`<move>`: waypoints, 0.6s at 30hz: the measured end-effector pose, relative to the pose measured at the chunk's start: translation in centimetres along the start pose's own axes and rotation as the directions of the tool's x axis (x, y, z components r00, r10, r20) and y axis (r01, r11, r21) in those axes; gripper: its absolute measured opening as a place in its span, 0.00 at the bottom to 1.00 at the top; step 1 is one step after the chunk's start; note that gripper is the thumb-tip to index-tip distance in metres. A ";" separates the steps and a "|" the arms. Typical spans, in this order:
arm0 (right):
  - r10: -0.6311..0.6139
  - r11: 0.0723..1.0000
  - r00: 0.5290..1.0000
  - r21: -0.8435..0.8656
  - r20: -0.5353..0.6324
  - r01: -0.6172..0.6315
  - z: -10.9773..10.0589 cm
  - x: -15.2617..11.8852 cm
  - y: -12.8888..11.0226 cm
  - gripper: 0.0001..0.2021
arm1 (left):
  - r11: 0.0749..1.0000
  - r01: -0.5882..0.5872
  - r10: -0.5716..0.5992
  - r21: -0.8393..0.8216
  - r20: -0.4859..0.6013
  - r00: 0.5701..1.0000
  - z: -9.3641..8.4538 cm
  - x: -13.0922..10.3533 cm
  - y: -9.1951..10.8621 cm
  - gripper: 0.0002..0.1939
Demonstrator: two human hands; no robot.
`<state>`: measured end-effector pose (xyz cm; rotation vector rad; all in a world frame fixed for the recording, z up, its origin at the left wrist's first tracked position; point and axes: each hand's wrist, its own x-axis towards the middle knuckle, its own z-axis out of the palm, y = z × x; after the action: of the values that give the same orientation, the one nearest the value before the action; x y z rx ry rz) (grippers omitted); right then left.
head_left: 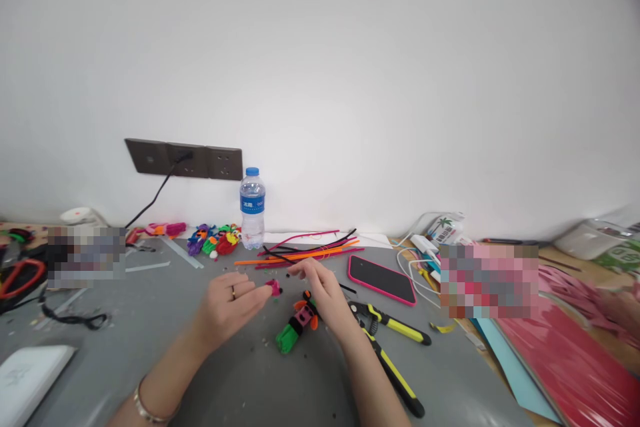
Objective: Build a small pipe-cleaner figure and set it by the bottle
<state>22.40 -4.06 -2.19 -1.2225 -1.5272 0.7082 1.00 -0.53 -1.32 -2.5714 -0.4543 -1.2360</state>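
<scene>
My left hand (233,303), with a ring on one finger, pinches a small pink piece (274,287) between thumb and forefinger above the grey mat. My right hand (320,283) is just to the right, its fingers bent over the mat; whether its fingertips hold anything is too small to tell. Below and between the hands lies a fuzzy figure (299,321) with a green end, black and pink bands and orange side parts. Pliers with yellow and black handles (395,373) lie right of my right wrist.
Pink, orange and black pipe cleaners (300,256) lie behind my hands, near a water bottle (253,210) and colourful fuzzy figures (215,240). A pink-edged phone (381,279) is at the right. Red-handled scissors (23,280) lie far left. Another person's hand (623,307) shows far right.
</scene>
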 end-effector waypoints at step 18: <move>0.029 0.999 0.998 -0.042 -0.056 -0.031 0.4 0.3 1.8 0.14 | 0.999 0.027 -0.024 -0.044 0.067 0.997 1.4 -0.5 -0.3 0.06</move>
<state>22.63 -3.16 -3.85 -1.2896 -1.4881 0.6591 1.56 0.10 -2.56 -2.6592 -0.4794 -1.1856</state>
